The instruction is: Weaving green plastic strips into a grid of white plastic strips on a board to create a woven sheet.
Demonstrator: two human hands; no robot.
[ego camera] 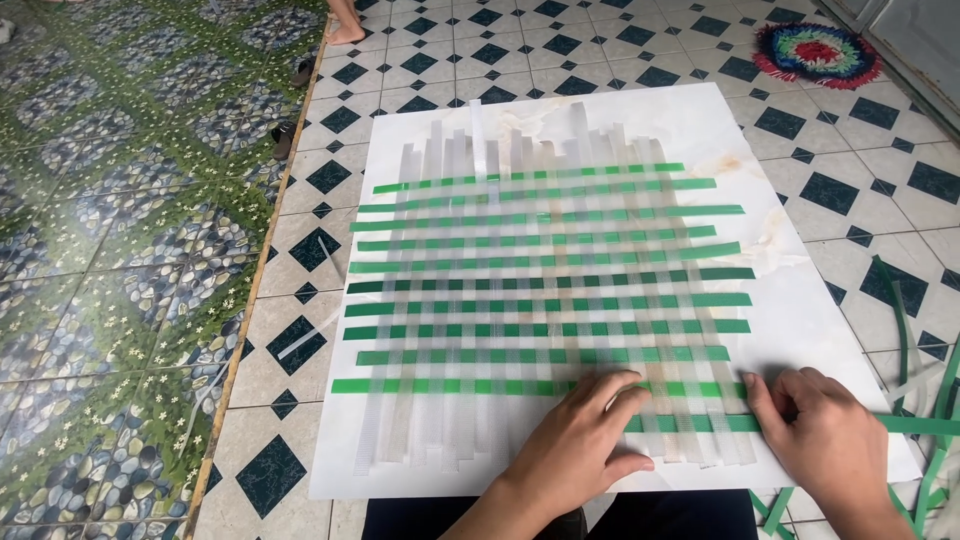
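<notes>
Two hands press on a woven mat [545,290] of green and clear strips: left hand [580,440] flat, right hand [825,435] pinching a green strip [700,423] on the white board [700,120]

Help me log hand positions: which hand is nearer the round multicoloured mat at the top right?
Right. The right hand sits at the board's lower right edge, on the round mat's side; the left hand lies farther left, on the woven strips.

place: we think a home, we sit on the floor | signs: tiled floor [620,60] with dark diamonds | round bright rug [816,52] by a door | bare foot [346,28] nearby
</notes>
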